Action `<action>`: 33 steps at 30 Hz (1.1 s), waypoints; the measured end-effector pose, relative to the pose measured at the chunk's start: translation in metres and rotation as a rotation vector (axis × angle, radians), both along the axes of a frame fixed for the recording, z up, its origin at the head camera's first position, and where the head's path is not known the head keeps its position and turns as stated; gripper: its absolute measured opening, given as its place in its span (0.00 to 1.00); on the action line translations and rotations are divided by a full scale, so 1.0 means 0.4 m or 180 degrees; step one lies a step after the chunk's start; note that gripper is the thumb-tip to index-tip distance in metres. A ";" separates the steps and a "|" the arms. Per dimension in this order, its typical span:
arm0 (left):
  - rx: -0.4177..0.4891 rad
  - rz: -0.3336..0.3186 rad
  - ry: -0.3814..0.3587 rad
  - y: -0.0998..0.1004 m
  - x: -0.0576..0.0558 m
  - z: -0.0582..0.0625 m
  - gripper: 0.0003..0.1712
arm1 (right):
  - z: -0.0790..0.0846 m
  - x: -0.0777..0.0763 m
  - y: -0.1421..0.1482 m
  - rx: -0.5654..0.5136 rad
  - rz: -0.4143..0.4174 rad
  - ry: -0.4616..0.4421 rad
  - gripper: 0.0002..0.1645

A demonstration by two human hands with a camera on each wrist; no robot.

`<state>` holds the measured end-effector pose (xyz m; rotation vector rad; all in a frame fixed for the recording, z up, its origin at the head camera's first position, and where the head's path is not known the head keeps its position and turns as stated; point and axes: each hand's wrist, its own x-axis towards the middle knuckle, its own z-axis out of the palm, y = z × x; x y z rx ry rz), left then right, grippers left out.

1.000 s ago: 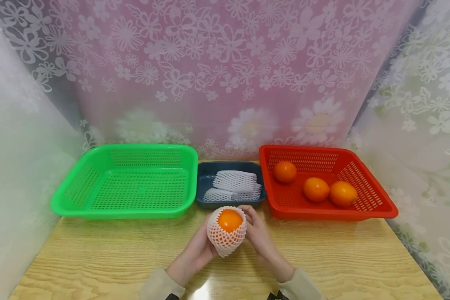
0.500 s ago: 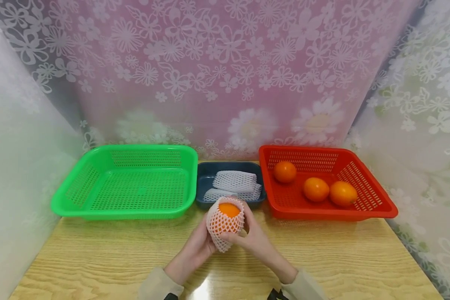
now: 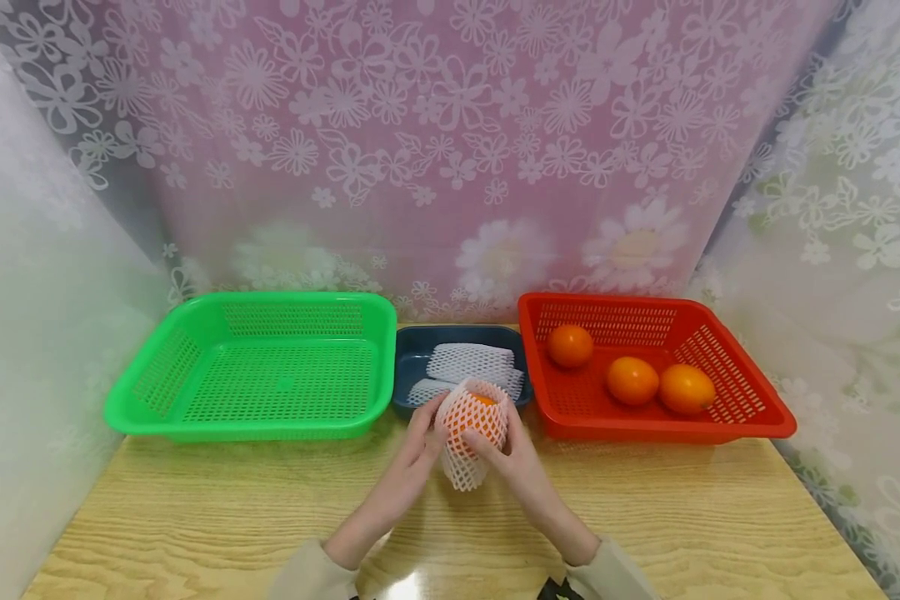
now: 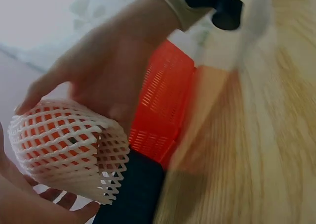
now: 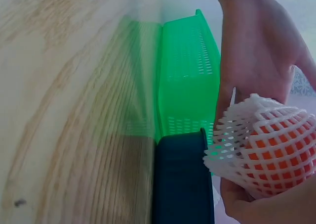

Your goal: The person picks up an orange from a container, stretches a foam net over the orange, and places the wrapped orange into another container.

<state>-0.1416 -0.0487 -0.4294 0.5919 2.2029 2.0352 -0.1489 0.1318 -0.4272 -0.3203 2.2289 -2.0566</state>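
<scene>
An orange in a white foam net sleeve [image 3: 474, 429] is held up between both hands, above the table's middle. My left hand [image 3: 408, 471] holds its left side, and my right hand [image 3: 523, 471] grips its right side with the thumb across the front. A small patch of orange peel shows at the sleeve's upper opening; the rest lies under the mesh. In the left wrist view the net sleeve [image 4: 106, 157] tapers to a loose end past the fruit. From the right wrist view, the left palm [image 5: 256, 51] stands behind the wrapped orange [image 5: 279, 152].
A dark blue tray [image 3: 412, 340] with several flat foam net sleeves [image 3: 468, 363] stands just behind the hands. Left of it is a green basket [image 3: 251, 432]; on the right, a red basket [image 3: 645, 429] contains 3 bare oranges [image 3: 632, 381]. A flowered curtain [image 3: 450, 150] hangs behind.
The wrapped orange has shifted slightly right and away from the body. My right hand has come round its front, the left hand has turned, and the net now covers more of the fruit.
</scene>
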 end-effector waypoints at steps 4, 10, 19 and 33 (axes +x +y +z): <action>-0.0080 -0.0093 0.0123 0.009 0.009 -0.012 0.40 | 0.003 0.000 -0.003 -0.0007 0.0224 0.0064 0.37; -0.0148 0.0256 0.0228 0.011 0.007 -0.018 0.52 | 0.010 0.002 -0.007 -0.0054 0.0621 -0.0090 0.34; -0.0365 0.0626 0.0370 -0.005 -0.009 -0.011 0.46 | 0.007 0.002 -0.003 -0.0040 0.0896 -0.0162 0.35; -0.0215 0.1258 0.0305 -0.133 -0.064 0.104 0.42 | 0.040 -0.008 0.025 0.0126 0.0678 0.0633 0.29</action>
